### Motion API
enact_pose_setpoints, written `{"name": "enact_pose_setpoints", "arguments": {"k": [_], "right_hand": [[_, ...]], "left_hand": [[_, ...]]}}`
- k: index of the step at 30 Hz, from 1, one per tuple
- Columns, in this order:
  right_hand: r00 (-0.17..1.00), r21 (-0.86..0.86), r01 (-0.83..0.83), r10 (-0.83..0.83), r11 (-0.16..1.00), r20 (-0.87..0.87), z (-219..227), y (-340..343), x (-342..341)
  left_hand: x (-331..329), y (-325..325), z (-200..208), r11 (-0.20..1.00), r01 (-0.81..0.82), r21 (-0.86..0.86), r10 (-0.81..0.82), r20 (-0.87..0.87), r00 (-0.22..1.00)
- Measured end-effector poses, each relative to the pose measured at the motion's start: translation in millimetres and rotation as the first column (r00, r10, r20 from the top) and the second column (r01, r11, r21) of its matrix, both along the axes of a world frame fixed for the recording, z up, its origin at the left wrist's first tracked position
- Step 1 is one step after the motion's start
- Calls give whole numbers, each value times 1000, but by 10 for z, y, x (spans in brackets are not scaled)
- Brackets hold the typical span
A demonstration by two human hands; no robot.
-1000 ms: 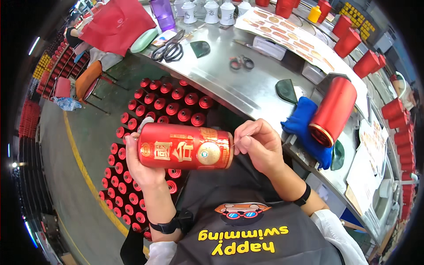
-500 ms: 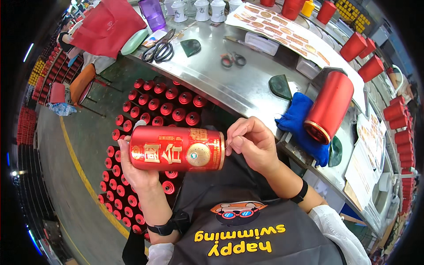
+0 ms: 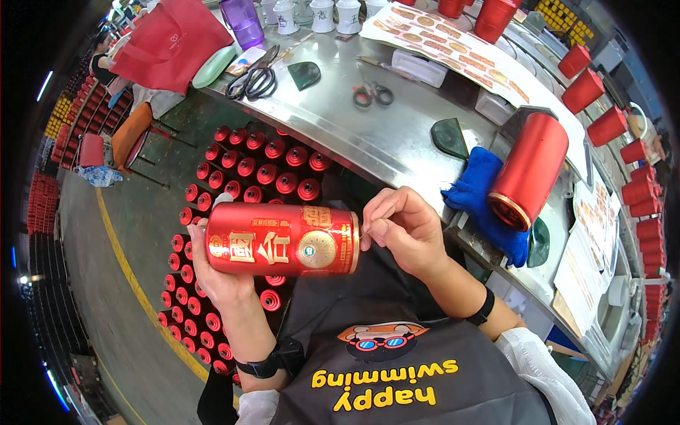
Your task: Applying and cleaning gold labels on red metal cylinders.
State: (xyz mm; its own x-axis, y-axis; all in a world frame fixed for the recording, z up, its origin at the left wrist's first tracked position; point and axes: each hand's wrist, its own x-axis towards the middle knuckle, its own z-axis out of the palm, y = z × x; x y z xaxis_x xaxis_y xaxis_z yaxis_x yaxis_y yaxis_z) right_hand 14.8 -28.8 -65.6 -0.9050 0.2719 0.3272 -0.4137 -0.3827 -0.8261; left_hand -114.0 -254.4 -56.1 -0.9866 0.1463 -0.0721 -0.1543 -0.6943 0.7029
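Red cups (image 3: 608, 126) have moved along the bench's (image 3: 319, 117) far side since half a second ago; your hands hardly moved. Your big bottle (image 3: 283, 263) looks smooth and round, so it might slip if your left hand (image 3: 225, 280) goes loose, and bump the rows of red tops (image 3: 266, 174). Your right hand (image 3: 404, 230) could scratch the gold marks (image 3: 319, 249) if it pokes too hard. The bottle lies sideways in the air, off the bench's near edge. Your left hand cups one end. Your right fingertips pinch together beside the gold rim (image 3: 355, 243); whatever they hold is too small to tell.
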Motion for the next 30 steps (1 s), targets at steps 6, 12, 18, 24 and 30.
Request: {"name": "enact_pose_setpoints", "arguments": {"k": [6,12,18,24,30], "right_hand": [[1000,6,2,-2,1000,6,0,2,4],[1000,15,3,-4,1000,6,-6,1,3],[1000,16,3,-4,1000,29,-7,0,9],[1000,30,-7,6,1000,16,-13,9,9],[1000,44,-4,3,999,29,-28,12,12]], "left_hand": [[-10,-17,-26,1000,23,12,-23,-14,1000],[-6,-17,-27,999,19,28,-19,6,1000],[-9,-31,-49,999,8,36,-9,14,1000],[-30,-70,-94,999,13,40,-13,7,1000],[-15,-76,-94,998,40,52,-39,-17,999]]}}
